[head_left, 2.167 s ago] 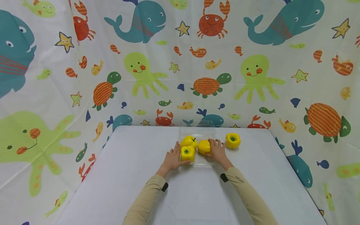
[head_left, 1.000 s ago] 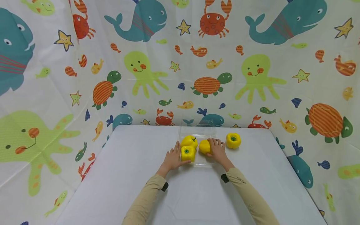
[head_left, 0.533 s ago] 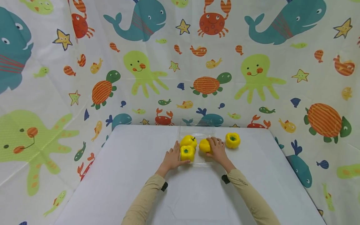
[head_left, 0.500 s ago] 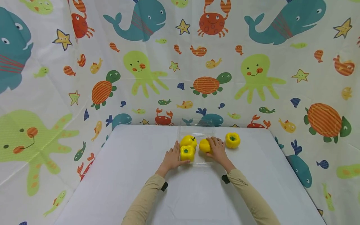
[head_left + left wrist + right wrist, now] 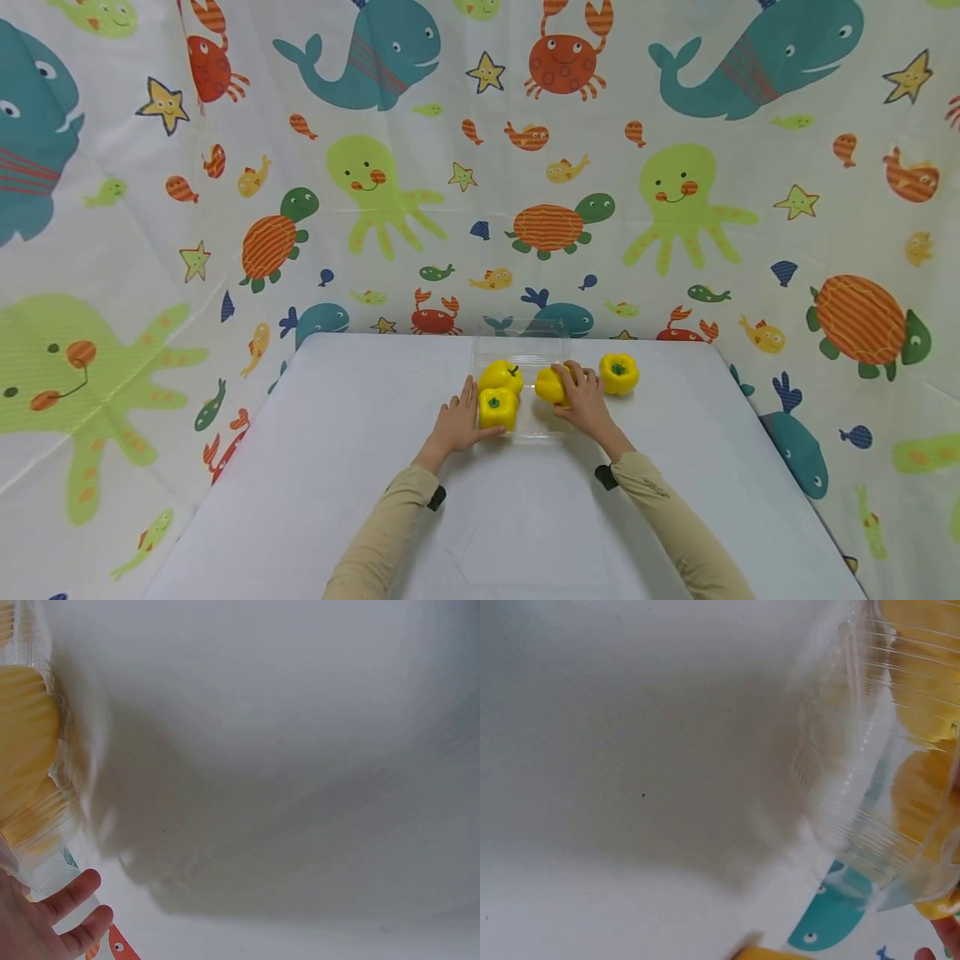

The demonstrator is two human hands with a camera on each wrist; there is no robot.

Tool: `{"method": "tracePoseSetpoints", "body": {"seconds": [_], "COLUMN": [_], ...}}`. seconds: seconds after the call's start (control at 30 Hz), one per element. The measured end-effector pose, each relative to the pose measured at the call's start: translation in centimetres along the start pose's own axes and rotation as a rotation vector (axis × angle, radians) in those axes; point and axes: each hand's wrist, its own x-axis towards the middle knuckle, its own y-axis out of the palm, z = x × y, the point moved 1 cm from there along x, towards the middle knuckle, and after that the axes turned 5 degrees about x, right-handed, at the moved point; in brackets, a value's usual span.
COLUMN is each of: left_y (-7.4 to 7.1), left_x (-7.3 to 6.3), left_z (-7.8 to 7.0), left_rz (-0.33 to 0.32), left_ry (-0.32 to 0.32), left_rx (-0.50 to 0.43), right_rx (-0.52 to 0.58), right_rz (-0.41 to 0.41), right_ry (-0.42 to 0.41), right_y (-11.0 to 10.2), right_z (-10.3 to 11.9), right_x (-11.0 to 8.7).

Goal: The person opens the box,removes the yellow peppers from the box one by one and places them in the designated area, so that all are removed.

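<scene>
A clear plastic container point(image 5: 534, 435) with its lid point(image 5: 525, 340) raised at the back sits in the middle of the table. In its left half are two yellow bell peppers, one at the back point(image 5: 497, 375) and one in front point(image 5: 498, 410). My left hand point(image 5: 456, 425) rests against the container's left side, fingers straight and thumb stretched along the front by the near pepper. My right hand point(image 5: 588, 402) grips a third yellow bell pepper point(image 5: 550, 386) over the right half, covering its right side. Fingers of the left hand point(image 5: 64, 919) show beside the container in the left wrist view.
Another yellow bell pepper point(image 5: 618, 374) stands on the white table point(image 5: 360, 433), to the right of the container. A cloth with printed sea animals point(image 5: 480, 208) hangs behind and along both sides of the table. A black wrist camera point(image 5: 606, 477) sits under the right wrist.
My right hand has shifted slightly right and back with its pepper, widening the gap to the two peppers on the left. My left hand has stayed in place.
</scene>
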Motion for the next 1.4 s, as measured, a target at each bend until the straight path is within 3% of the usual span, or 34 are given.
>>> {"method": "tracePoseSetpoints", "body": {"seconds": [0.9, 1.4], "left_y": [0.0, 0.0], "left_x": [0.0, 0.0], "left_z": [0.0, 0.0], "left_rz": [0.027, 0.011], "left_ry": [-0.012, 0.0], "left_rx": [-0.012, -0.021], "right_rx": [0.022, -0.002], "right_rz": [-0.019, -0.094], "right_ry": [-0.046, -0.101], "right_y": [-1.5, -2.2], "right_z": [0.4, 0.2], "right_x": [-0.5, -1.3]}}
